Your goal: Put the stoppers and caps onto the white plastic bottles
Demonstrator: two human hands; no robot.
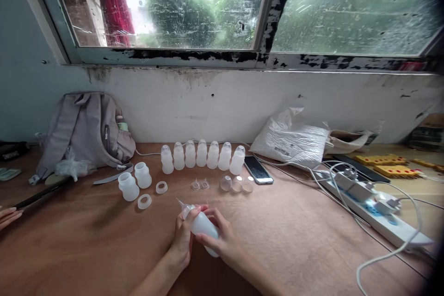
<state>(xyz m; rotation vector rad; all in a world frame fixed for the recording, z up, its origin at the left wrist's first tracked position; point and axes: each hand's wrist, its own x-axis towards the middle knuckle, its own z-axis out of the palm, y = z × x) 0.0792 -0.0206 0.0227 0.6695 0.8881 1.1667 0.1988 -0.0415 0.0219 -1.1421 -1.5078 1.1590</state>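
A translucent white baby bottle point(205, 227) is held low over the table, tilted so that its nipple points up and to the left. The fingers of my left hand point(182, 239) are closed round the collar end, just below the clear nipple point(185, 206). My right hand point(222, 236) wraps the bottle's body. Beyond my hands lie two loose nipples point(200, 184) and several clear caps, one a dome point(226, 183). To the left, two topless bottles point(128, 187) stand upright near two collar rings point(144, 201).
Several capped bottles point(201, 153) stand in a row at the back. A phone point(258, 169), a plastic bag point(291, 138) and a power strip with cables point(373, 203) occupy the right. A backpack point(86, 132) sits back left; another person's hand point(9, 217) shows at the left edge.
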